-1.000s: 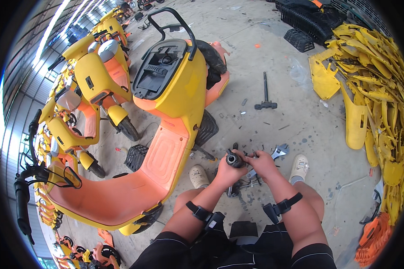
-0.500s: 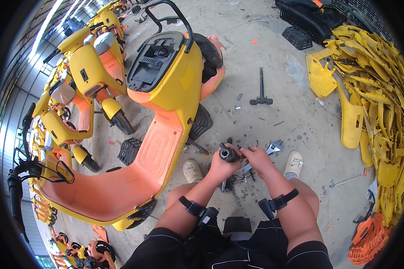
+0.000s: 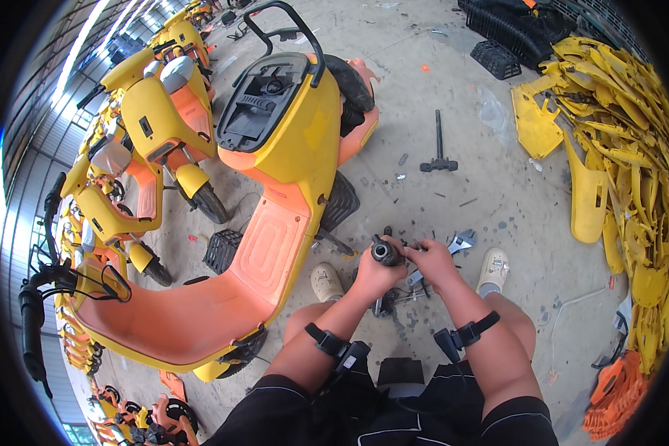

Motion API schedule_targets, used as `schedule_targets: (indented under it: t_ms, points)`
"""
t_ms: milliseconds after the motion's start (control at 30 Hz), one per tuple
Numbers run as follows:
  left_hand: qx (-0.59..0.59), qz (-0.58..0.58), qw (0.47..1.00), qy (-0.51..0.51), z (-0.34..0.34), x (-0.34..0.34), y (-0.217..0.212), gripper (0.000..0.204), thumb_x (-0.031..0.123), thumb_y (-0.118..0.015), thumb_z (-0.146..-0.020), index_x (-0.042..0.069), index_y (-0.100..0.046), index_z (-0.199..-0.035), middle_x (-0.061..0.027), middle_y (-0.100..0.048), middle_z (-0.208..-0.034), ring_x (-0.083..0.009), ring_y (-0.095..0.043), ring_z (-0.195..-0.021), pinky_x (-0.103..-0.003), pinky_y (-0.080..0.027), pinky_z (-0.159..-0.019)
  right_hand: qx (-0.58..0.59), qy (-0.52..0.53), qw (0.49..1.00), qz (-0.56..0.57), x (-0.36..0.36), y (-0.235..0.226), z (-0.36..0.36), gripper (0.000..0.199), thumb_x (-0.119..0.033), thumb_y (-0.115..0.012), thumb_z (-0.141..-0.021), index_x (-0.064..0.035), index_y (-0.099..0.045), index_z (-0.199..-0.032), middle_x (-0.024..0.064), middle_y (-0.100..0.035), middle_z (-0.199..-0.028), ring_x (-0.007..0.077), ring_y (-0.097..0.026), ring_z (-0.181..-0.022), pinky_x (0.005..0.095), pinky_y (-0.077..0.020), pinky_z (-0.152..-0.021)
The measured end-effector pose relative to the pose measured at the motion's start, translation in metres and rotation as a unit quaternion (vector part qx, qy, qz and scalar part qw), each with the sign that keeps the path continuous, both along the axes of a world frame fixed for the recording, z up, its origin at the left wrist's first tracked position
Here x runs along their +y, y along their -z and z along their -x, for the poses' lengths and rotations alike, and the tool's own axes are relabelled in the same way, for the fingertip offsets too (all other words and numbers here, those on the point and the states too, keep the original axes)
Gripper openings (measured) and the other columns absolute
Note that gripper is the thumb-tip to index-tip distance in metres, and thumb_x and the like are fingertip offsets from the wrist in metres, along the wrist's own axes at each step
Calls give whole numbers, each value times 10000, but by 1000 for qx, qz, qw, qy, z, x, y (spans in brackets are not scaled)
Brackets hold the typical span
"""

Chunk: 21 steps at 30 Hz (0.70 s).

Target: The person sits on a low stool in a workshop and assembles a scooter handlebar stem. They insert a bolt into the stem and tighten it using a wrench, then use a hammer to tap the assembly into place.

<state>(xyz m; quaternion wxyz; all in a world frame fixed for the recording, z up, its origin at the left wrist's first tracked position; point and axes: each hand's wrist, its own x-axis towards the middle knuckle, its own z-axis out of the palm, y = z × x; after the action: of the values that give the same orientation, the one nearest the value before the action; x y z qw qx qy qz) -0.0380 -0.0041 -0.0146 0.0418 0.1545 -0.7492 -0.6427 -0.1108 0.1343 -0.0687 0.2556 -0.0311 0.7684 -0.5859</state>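
Note:
My left hand (image 3: pixel 380 273) is wrapped round a dark cylindrical tool (image 3: pixel 385 252) whose round, hollow end points up toward me. Close against it on the right, my right hand (image 3: pixel 433 263) has its fingers pinched together at a small dark piece (image 3: pixel 416 246), too small to name. Whether that piece touches the tool I cannot tell. Beyond the right hand an adjustable wrench (image 3: pixel 463 240) lies on the concrete floor. More metal tools (image 3: pixel 415 279) lie below the hands, partly hidden by them.
A yellow and orange scooter (image 3: pixel 275 245) stands close on my left, with more scooters (image 3: pixel 156 123) behind it. A dark T-shaped metal part (image 3: pixel 439 160) lies ahead on the floor. Yellow body panels (image 3: pixel 624 149) are piled at the right, above orange pieces (image 3: pixel 613 394).
The whole view has shifted slightly, so everything sits a little further right. Both hands stay together at the dark tool, with only slight finger movement.

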Motion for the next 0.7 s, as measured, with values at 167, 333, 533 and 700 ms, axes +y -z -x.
schedule_targets:
  t_ms: [167,333,533,700]
  points:
    - [19,-20,1000,-3,0,0,5,312,-49,-694,-625,62,-606,-903,-12,-631,-810,-115,-588,-738,-275,-481,-672,-107,-15,994,10,4,6,5,357,-296,-714,-862,47,-717,-959,113,-710,-850,168,-634,-771,328,-492,-698]
    - [-11,10,1000,2,-2,1,-1,291,-39,-689,-623,61,-608,-884,-15,-635,-829,-122,-595,-756,-279,-485,-688,-59,-16,998,5,4,-6,1,356,-284,-715,-860,45,-712,-995,109,-717,-884,171,-648,-799,327,-500,-719]
    - [-8,-6,1000,5,-2,2,-2,290,-35,-689,-625,66,-610,-885,-18,-635,-833,-127,-600,-770,-287,-490,-702,-81,-20,997,3,6,4,4,384,-296,-730,-846,45,-707,-1020,143,-724,-916,200,-667,-844,336,-509,-752]
    - [1,-7,1000,5,-3,4,-3,287,-40,-686,-628,66,-605,-882,-17,-632,-830,-125,-600,-770,-286,-489,-703,-40,-2,999,-28,5,-13,-1,403,-311,-745,-832,53,-698,-997,164,-708,-882,224,-669,-835,346,-510,-748]
